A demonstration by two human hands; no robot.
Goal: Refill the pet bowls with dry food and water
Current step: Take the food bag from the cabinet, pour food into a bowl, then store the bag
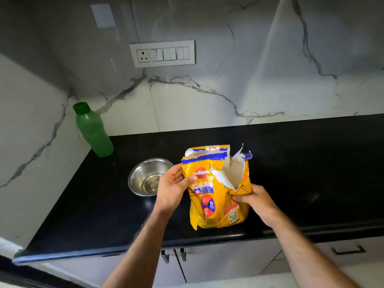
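Left of the bag stand the green bottle point(93, 132) and steel bowl point(148, 176); the left hand point(173, 191) and right hand point(252, 199) grip the torn yellow bag point(216, 196), which should tip slowly leftward over that bowl.

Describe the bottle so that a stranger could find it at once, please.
Look at the black counter and follow it to its far left corner, where the marble walls meet. The bottle stands upright there, behind the steel bowl. It is the only green thing, with a darker green cap.
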